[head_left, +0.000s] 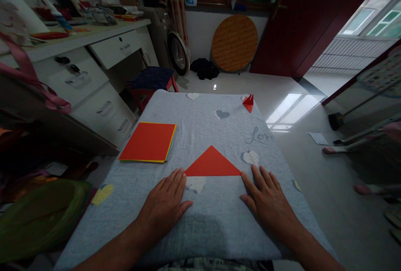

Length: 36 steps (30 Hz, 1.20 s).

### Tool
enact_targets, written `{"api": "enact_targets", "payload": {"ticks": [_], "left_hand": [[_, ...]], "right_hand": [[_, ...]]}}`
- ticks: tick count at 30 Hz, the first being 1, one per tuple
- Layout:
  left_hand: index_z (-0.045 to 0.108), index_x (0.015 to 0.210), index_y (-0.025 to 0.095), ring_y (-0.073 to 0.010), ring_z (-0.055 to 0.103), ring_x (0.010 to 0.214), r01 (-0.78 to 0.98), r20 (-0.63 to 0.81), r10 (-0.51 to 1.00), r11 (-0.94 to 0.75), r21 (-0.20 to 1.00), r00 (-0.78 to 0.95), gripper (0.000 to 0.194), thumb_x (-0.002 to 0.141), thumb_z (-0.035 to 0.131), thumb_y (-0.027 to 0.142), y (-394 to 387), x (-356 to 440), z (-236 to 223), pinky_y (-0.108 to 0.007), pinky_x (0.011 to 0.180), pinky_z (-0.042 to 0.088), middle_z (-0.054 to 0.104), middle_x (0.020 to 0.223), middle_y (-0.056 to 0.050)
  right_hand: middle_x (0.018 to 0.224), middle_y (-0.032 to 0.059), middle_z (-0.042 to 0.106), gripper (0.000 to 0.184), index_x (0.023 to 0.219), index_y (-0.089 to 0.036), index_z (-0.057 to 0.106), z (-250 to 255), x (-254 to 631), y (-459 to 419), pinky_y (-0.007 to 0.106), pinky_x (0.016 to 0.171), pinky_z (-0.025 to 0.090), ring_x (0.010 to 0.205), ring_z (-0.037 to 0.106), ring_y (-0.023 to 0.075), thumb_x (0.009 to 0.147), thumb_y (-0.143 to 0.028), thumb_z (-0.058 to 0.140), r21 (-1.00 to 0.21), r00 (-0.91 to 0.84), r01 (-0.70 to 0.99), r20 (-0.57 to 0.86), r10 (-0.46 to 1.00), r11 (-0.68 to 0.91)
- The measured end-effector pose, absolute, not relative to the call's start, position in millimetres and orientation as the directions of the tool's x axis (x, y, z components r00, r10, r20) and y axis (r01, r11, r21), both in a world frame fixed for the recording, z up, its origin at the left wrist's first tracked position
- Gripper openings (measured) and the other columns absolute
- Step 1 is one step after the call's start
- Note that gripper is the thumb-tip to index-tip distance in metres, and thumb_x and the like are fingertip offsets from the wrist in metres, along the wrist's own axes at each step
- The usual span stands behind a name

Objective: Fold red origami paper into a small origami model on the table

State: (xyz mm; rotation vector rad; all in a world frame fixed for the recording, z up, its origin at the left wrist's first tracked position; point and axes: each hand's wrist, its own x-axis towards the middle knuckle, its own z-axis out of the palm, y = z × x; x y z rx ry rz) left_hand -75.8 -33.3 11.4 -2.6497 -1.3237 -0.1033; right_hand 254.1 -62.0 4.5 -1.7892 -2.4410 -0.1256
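Observation:
A sheet of red paper folded into a triangle lies flat on the cloth-covered table, its peak pointing away from me. At its left corner rest the fingertips of my left hand, which lies flat with the thumb apart. My right hand touches the right corner with its index finger, the other fingers spread on the cloth. Neither hand grips anything. To the left of the triangle sits a stack of square coloured paper, red on top with yellow and blue edges showing.
A small folded red paper piece stands near the table's far right corner. Beyond the table are a red stool with a dark cover and a washing machine with its door open. A white desk stands at left.

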Motion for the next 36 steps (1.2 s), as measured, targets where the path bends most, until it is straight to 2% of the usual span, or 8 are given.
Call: {"api": "enact_targets", "payload": {"ticks": [5,10,13,24,27,30,33,36], "left_hand": [[0.063,0.122,0.006,-0.035,0.061,0.122,0.805,0.219,0.78,-0.592,-0.046,0.586,0.047,0.094,0.051,0.042,-33,-82,6,-0.047,0.098,0.052,0.061,0.133,-0.024],[0.067,0.108,0.015,-0.0298,0.067,0.107,0.834,0.224,0.822,-0.548,0.063,0.523,0.031,0.097,0.047,0.035,-17,-80,21,-0.044,0.091,0.055,0.071,0.116,-0.017],[0.063,0.115,0.015,-0.0286,0.065,0.108,0.838,0.221,0.847,-0.521,0.159,0.484,0.029,0.093,0.052,0.031,-1,-64,35,-0.045,0.096,0.053,0.069,0.118,-0.015],[0.03,0.148,0.02,-0.026,0.059,0.111,0.748,0.214,0.91,-0.413,0.52,0.354,0.072,0.084,0.061,0.015,21,-32,24,-0.043,0.093,0.052,0.062,0.126,-0.012],[0.058,0.119,0.02,-0.024,0.059,0.102,0.739,0.251,0.903,-0.429,0.52,0.348,0.035,0.085,0.056,0.011,21,-33,33,-0.039,0.088,0.051,0.067,0.11,-0.007],[0.061,0.081,0.019,-0.0216,0.057,0.088,0.746,0.293,0.883,-0.468,0.474,0.367,0.015,0.085,0.053,0.007,23,-35,39,-0.035,0.079,0.048,0.068,0.09,-0.003],[0.06,0.082,0.019,-0.0201,0.058,0.082,0.737,0.37,0.841,-0.53,0.419,0.394,0.017,0.086,0.051,0.006,25,-39,38,-0.032,0.073,0.047,0.068,0.087,-0.003],[0.063,0.09,0.018,-0.0196,0.061,0.078,0.713,0.472,0.754,-0.627,0.312,0.456,0.017,0.089,0.049,0.006,26,-45,33,-0.031,0.071,0.049,0.07,0.087,-0.005]], "right_hand": [[0.146,0.0173,0.052,0.044,0.134,-0.024,0.06,13,264,-59,0.063,0.104,0.039,0.136,0.044,0.0408,0.093,-0.04,0.057,-0.029,-0.261,0.963,0.117,0.958,0.266],[0.119,0.0138,0.069,0.021,0.098,-0.02,0.072,43,252,-28,0.049,0.099,0.046,0.114,0.062,0.0299,0.094,-0.025,0.053,-0.176,-0.275,0.943,0.074,0.959,0.284],[0.11,0.0139,0.069,0.025,0.112,-0.015,0.066,52,233,-6,0.043,0.091,0.049,0.103,0.063,0.0275,0.09,-0.024,0.057,-0.281,-0.253,0.923,0.071,0.965,0.263],[0.088,0.0063,0.066,0.022,0.105,-0.018,0.061,29,208,15,0.035,0.078,0.048,0.083,0.06,0.021,0.084,-0.017,0.054,-0.617,-0.164,0.738,0.23,0.959,0.274],[0.084,0.0058,0.064,0.012,0.088,-0.02,0.061,33,208,9,0.035,0.076,0.046,0.082,0.058,0.0205,0.089,-0.017,0.05,-0.606,-0.238,0.672,0.368,0.899,0.426],[0.081,0.0046,0.062,0.015,0.085,-0.02,0.061,38,205,3,0.036,0.077,0.044,0.082,0.057,0.02,0.092,-0.016,0.049,-0.557,-0.319,0.617,0.469,0.824,0.556],[0.095,0.0067,0.064,0.012,0.1,-0.02,0.063,37,206,1,0.04,0.087,0.044,0.094,0.056,0.0224,0.09,-0.02,0.056,-0.489,-0.405,0.602,0.494,0.769,0.632],[0.125,0.0126,0.056,0.037,0.124,-0.02,0.057,32,214,4,0.05,0.101,0.038,0.118,0.049,0.0292,0.087,-0.018,0.06,-0.398,-0.436,0.649,0.504,0.746,0.648]]}}
